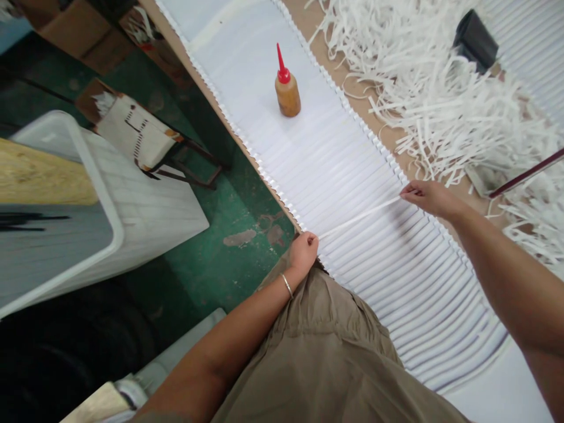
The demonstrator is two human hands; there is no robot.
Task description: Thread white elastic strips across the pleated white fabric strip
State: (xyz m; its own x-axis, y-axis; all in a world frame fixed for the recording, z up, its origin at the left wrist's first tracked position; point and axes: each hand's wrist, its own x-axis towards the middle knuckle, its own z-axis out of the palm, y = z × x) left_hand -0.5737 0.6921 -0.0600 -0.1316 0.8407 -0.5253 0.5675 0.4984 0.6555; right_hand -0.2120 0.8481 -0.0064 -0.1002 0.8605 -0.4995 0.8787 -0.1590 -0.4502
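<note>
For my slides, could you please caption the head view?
Left hand and right hand hold a strip across the ridged white surface, with a red-capped bottle beyond.

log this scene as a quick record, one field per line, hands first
Left hand: pinching a white strip near one end
Right hand: pinching it toward the other end
Strip position: stretched across the ribbed white sheet
Bottle: upright on the sheet, red nozzle, brownish body
Loose strips: heaped on the brown table
Floor: green
</note>
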